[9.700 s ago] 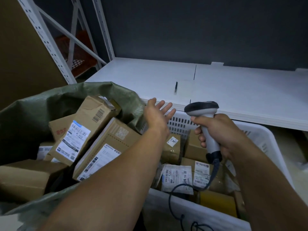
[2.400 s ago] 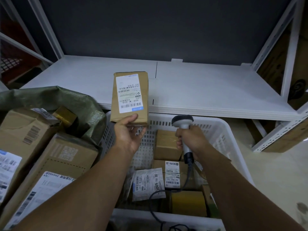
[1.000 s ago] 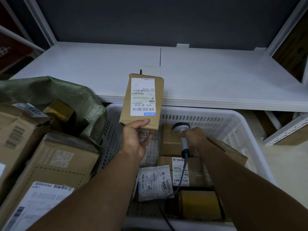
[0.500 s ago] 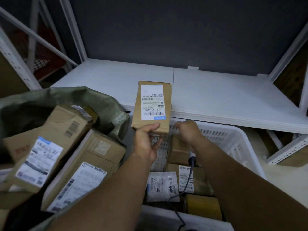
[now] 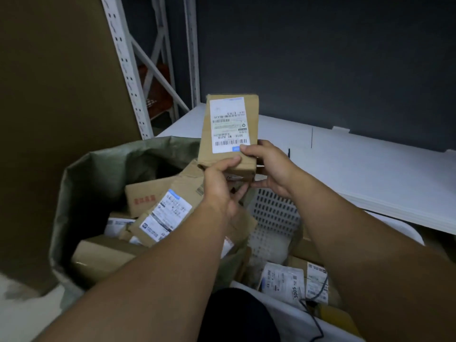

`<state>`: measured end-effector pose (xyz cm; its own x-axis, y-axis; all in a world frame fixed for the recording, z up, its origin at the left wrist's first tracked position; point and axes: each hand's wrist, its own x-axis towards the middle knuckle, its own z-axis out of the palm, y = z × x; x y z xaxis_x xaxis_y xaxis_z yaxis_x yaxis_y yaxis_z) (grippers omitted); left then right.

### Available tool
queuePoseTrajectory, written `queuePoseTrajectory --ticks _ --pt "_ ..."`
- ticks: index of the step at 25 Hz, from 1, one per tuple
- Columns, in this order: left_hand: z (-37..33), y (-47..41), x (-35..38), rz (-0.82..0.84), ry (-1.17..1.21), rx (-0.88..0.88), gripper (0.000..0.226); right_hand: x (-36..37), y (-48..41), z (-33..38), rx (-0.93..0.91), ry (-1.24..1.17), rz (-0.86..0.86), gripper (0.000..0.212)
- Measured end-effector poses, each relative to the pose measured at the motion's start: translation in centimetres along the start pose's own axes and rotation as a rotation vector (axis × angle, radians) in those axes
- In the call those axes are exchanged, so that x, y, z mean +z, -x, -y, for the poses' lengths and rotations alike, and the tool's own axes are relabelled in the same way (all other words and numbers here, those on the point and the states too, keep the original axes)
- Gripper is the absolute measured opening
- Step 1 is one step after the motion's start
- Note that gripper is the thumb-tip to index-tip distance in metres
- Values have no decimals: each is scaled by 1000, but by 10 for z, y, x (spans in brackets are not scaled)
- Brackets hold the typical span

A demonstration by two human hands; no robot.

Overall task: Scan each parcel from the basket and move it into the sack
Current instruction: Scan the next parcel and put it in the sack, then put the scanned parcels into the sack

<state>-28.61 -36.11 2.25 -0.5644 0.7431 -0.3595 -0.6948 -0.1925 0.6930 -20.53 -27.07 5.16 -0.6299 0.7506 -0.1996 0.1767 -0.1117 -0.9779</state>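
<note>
Nearest me, the white perforated plastic basket point(image 5: 274, 218) holds white labelled pouches point(image 5: 283, 283) and a black cable point(image 5: 313, 314). Touching its left wall, the green woven sack point(image 5: 103, 169) gapes open, heaped with brown cardboard boxes point(image 5: 160, 213). My left grip point(image 5: 219, 191) and right grip point(image 5: 269, 169) both clasp the small brown cardboard parcel point(image 5: 229, 129) by its lower end, upright above the sack's right rim, with the white shelf board point(image 5: 370, 169) beyond

Two hands at centre frame: left hand point(image 5: 222, 191) and right hand point(image 5: 269, 166), with one parcel point(image 5: 229, 129) between them. One sack point(image 5: 81, 188) at lower left; at least five boxes point(image 5: 162, 215) show inside it. One basket point(image 5: 274, 213) at lower right, with three items clearly visible: one white mailer point(image 5: 282, 282), one labelled box point(image 5: 317, 280) and one yellow packet point(image 5: 333, 317). One cable point(image 5: 318, 324). One shelf point(image 5: 370, 169) at right, in two panels.
</note>
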Motion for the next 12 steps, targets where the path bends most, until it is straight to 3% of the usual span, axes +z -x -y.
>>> queuePoseTrajectory --ticks 4,7,12 --pt "-47 5 -44 -102 110 88 35 72 -5 20 11 23 66 39" --pt "-78 -7 -86 -303 160 201 30 126 -6 24 64 38 112 24" --pt "-115 -39 -159 -629 30 307 47 199 -21 3 115 33 160 37"
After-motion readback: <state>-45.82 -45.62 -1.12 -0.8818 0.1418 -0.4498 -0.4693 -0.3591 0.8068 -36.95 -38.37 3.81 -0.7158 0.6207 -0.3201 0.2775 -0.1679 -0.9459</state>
